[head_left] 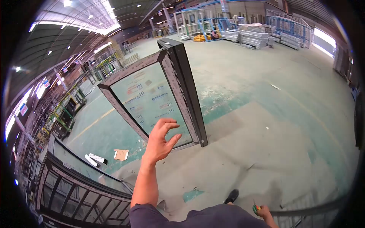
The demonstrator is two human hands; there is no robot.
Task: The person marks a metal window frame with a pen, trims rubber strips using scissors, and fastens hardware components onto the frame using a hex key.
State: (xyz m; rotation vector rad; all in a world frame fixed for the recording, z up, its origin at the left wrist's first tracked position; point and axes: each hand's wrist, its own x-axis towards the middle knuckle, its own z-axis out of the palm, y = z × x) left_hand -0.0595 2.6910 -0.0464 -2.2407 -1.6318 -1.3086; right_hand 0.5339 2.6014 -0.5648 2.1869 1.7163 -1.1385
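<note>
My left hand [162, 140] is raised in front of a dark-framed window [175, 72], its fingers curved and apart from the thumb, with nothing in them. The window stands upright on the floor. Its glass pane [152, 95] carries printed film, and speckled protective tape covers part of the frame. Whether my left hand touches the pane cannot be told. Low on the right, my right hand [263, 211] is closed around the green and yellow handle of a screwdriver [257, 207], its thin shaft pointing up and away from me.
Dark frames with bars [81, 201] lean at the lower left. Cardboard [121, 154] and white-and-black strips [97, 159] lie on the floor. Stacked wrapped profiles [253, 37] and blue racks [289, 26] stand at the back. A grey sheet [262, 144] covers part of the green floor.
</note>
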